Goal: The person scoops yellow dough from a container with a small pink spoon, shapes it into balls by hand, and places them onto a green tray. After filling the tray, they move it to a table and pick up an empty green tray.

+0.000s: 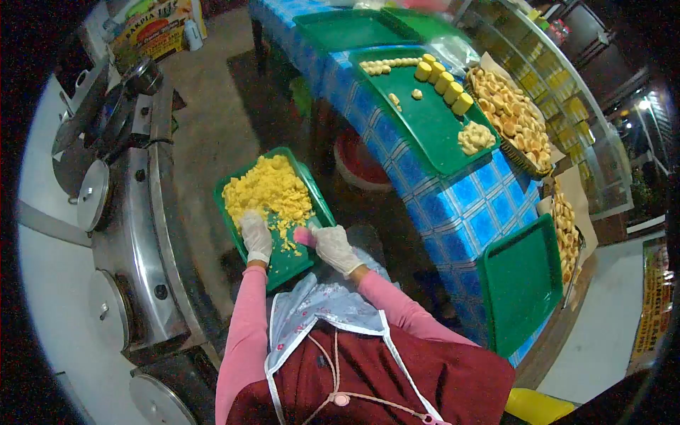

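Note:
A green tray [218,190] in front of my body holds a heap of yellow crumbly mash [269,185], with loose crumbs towards its near end. My left hand [256,236], in a clear glove, rests against the near left side of the mash. Its fingers look curled in, and what they may hold is hidden. At the tray's right side, my gloved right hand [336,249] is closed around a pink scraper [304,236]. The scraper's blade points left, over the crumbs.
On the blue checked table [418,205], a green tray [425,134] bears dough pieces and yellow cylinders [444,82]. Nearby are a basket of baked buns [511,117] and another green tray [523,283]. A metal stove [145,248] with lidded pots lines the left. A red tub [361,159] is below the table.

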### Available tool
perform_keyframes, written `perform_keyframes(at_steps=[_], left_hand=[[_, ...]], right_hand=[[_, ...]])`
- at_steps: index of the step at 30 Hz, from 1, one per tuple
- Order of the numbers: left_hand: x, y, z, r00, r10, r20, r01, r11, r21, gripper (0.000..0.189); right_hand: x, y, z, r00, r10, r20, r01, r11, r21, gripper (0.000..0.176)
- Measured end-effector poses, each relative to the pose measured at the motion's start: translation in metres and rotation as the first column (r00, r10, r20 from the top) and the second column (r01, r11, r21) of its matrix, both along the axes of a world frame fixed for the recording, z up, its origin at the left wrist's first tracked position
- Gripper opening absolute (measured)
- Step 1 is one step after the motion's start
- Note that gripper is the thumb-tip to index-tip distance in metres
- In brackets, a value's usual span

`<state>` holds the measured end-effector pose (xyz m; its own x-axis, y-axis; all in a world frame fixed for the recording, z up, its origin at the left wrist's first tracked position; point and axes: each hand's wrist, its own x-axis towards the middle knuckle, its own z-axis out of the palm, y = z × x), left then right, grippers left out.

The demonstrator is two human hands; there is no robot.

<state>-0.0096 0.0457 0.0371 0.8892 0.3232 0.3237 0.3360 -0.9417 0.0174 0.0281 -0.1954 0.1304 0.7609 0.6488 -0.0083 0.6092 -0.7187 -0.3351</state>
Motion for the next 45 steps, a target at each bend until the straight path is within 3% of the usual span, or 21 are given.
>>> perform_keyframes(at_steps=[2, 5, 8, 9, 10, 11, 12, 14, 15, 17, 20, 23, 26, 28, 32, 35, 36, 40, 43, 45], left_hand=[[-0.002, -0.004, -0.005, 1.000, -0.015, 0.025, 0.014, 0.998, 0.056, 0.050], [-0.015, -0.013, -0.012, 0.996, -0.013, 0.088, 0.037, 0.961, -0.273, 0.047], [-0.025, -0.045, 0.020, 0.997, 0.074, -0.007, -0.066, 0.830, -0.554, 0.045], [-0.028, -0.055, 0.013, 0.974, 0.116, 0.194, -0.003, 0.865, -0.502, 0.045], [-0.028, -0.055, 0.021, 0.984, 0.115, 0.133, -0.013, 0.802, -0.598, 0.046], [-0.030, -0.055, 0.030, 0.984, 0.093, 0.151, 0.011, 0.817, -0.576, 0.043], [-0.031, -0.053, 0.034, 0.983, 0.076, 0.167, 0.030, 0.832, -0.554, 0.041], [-0.033, -0.039, 0.006, 0.966, -0.036, 0.257, 0.151, 0.883, -0.445, 0.036], [-0.032, -0.044, 0.027, 0.957, 0.130, 0.258, 0.061, 0.782, -0.620, 0.033], [-0.032, -0.038, 0.033, 0.967, 0.256, 0.000, -0.143, 0.543, -0.827, 0.029], [-0.032, -0.041, 0.027, 0.933, 0.351, 0.081, -0.069, 0.394, -0.916, 0.028], [-0.032, -0.043, 0.027, 0.914, 0.292, 0.281, 0.012, 0.673, -0.739, 0.032], [-0.024, -0.037, 0.025, 0.953, 0.290, 0.086, -0.113, 0.607, -0.787, 0.037], [-0.024, -0.035, 0.035, 0.973, 0.217, 0.073, -0.089, 0.652, -0.753, 0.041], [-0.030, -0.048, 0.028, 0.962, 0.200, 0.186, -0.030, 0.756, -0.654, 0.045], [-0.025, -0.051, 0.038, 0.987, 0.137, 0.079, -0.041, 0.703, -0.710, 0.042], [-0.017, -0.048, 0.032, 0.981, 0.144, 0.128, -0.029, 0.767, -0.642, 0.045], [0.014, -0.024, 0.029, 0.987, 0.094, 0.134, 0.013, 0.772, -0.636, 0.042], [0.023, -0.019, 0.032, 0.997, 0.071, -0.026, -0.072, 0.792, -0.606, 0.041], [0.017, -0.020, 0.027, 0.996, 0.075, 0.057, -0.024, 0.790, -0.613, 0.047]], right_hand=[[-0.001, 0.002, -0.002, 1.000, -0.015, -0.001, 0.015, 0.996, 0.083, 0.033], [-0.002, 0.003, -0.002, 0.998, -0.055, -0.006, 0.055, 0.981, 0.185, 0.028], [-0.001, 0.007, 0.003, 0.999, -0.043, -0.005, 0.044, 0.983, 0.176, 0.026], [-0.003, 0.006, 0.006, 1.000, -0.021, -0.011, 0.022, 0.988, 0.150, 0.026], [-0.004, 0.009, 0.016, 0.997, -0.056, -0.047, 0.061, 0.994, 0.090, 0.025], [-0.001, 0.010, 0.005, 0.999, -0.030, 0.028, 0.031, 0.999, -0.032, 0.023], [0.000, 0.007, -0.009, 0.995, -0.044, 0.089, 0.040, 0.998, 0.047, 0.019], [0.002, 0.006, 0.014, 0.998, -0.049, 0.047, 0.049, 0.999, 0.009, 0.027], [0.005, 0.008, 0.023, 0.998, -0.055, 0.011, 0.056, 0.997, -0.060, 0.027], [0.007, 0.008, 0.018, 0.996, -0.055, 0.068, 0.059, 0.997, -0.047, 0.027], [0.014, 0.019, 0.016, 0.997, -0.024, 0.077, 0.023, 0.999, 0.022, 0.022], [0.020, 0.035, 0.001, 0.999, -0.034, 0.040, 0.030, 0.993, 0.111, 0.019], [0.020, 0.041, -0.017, 1.000, -0.008, 0.007, 0.007, 0.988, 0.156, 0.020], [0.021, 0.043, -0.017, 0.999, 0.038, 0.035, -0.046, 0.964, 0.261, 0.021], [0.021, 0.030, 0.006, 0.991, -0.107, -0.084, 0.116, 0.986, 0.116, 0.021], [0.025, 0.033, 0.010, 0.988, -0.122, -0.095, 0.125, 0.992, 0.020, 0.018], [0.031, 0.032, -0.012, 0.988, -0.125, -0.088, 0.132, 0.988, 0.075, 0.018], [0.033, 0.050, -0.015, 0.997, -0.056, 0.054, 0.048, 0.989, 0.143, 0.011], [0.025, 0.062, 0.004, 0.995, 0.023, 0.093, -0.036, 0.989, 0.142, 0.007], [0.018, 0.066, 0.005, 0.981, 0.114, 0.156, -0.136, 0.981, 0.140, 0.010]])
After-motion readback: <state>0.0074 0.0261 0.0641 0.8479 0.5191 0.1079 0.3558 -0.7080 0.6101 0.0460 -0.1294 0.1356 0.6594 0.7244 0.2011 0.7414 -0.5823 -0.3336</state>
